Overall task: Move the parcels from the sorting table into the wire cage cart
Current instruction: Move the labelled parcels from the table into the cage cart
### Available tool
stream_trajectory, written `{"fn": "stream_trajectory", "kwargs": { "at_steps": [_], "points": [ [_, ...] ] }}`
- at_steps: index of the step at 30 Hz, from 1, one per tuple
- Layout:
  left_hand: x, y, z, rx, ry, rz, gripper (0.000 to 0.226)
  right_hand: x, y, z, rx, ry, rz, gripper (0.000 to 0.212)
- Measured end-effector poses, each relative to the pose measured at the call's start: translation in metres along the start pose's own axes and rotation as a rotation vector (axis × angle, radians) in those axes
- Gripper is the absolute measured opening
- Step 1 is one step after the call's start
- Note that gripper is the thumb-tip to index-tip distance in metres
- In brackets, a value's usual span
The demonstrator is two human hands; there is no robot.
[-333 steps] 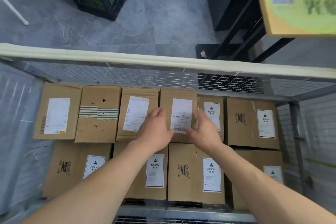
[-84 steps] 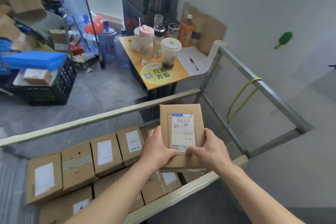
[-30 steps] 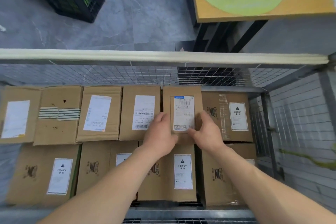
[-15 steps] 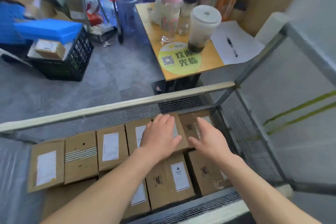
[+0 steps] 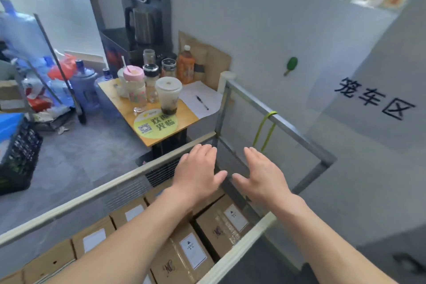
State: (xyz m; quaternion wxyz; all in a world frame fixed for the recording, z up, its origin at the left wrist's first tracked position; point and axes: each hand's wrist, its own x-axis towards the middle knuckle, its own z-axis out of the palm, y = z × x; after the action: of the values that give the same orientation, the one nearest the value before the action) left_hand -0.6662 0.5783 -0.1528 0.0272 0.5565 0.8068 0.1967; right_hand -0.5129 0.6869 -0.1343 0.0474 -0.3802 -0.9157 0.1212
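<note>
- I am holding both hands out over the far right corner of the grey wire cage cart (image 5: 299, 138) with cream padded top rails. The left hand (image 5: 198, 173) and the right hand (image 5: 262, 175) are hovering side by side, palms down, touching nothing.
- The fingers (image 5: 204, 152) of each hand are lying straight and loosely spread, gripping nothing, with the thumbs pointing toward each other.
- The brown cardboard parcels with white labels (image 5: 193, 251) are sitting inside the cart beneath my forearms, packed edge to edge with labels up. I judge this packing is letting them brace one another.
- The sorting table is not showing here, so I cannot tell how many parcels are waiting there.
- With my hands empty, I am judging that the next step is turning away to fetch another parcel.
- The small yellow wooden counter (image 5: 124, 110), crowded with cups and bottles (image 5: 168, 94), is standing just beyond the cart's far rail. I am minding it, since a wide swing could knock a drink over.
</note>
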Motion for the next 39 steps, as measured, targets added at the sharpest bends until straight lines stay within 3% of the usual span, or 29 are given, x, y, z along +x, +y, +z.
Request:
{"fn": "stream_trajectory", "kwargs": {
  "at_steps": [7,13,24,32,39],
  "points": [
    [-0.026,0.088,-0.014,0.047,0.016,0.153,0.067,-0.087,0.048,-0.048,-0.065,0.062,0.144,0.06],
    [-0.057,0.167,-0.02,0.051,0.054,0.275,0.064,-0.161,0.086,-0.082,-0.096,0.108,0.245,0.06],
    [-0.074,0.274,-0.008,0.016,-0.024,0.503,0.069,-0.273,0.138,-0.133,-0.145,0.219,0.534,0.063],
    [-0.097,0.325,0.002,-0.057,-0.114,0.731,0.073,-0.35,0.144,-0.142,-0.181,0.246,0.812,0.081],
    [-0.134,0.363,0.009,-0.156,-0.205,0.947,0.078,-0.423,0.124,-0.138,-0.212,0.286,1.031,0.077]
  ]
}}
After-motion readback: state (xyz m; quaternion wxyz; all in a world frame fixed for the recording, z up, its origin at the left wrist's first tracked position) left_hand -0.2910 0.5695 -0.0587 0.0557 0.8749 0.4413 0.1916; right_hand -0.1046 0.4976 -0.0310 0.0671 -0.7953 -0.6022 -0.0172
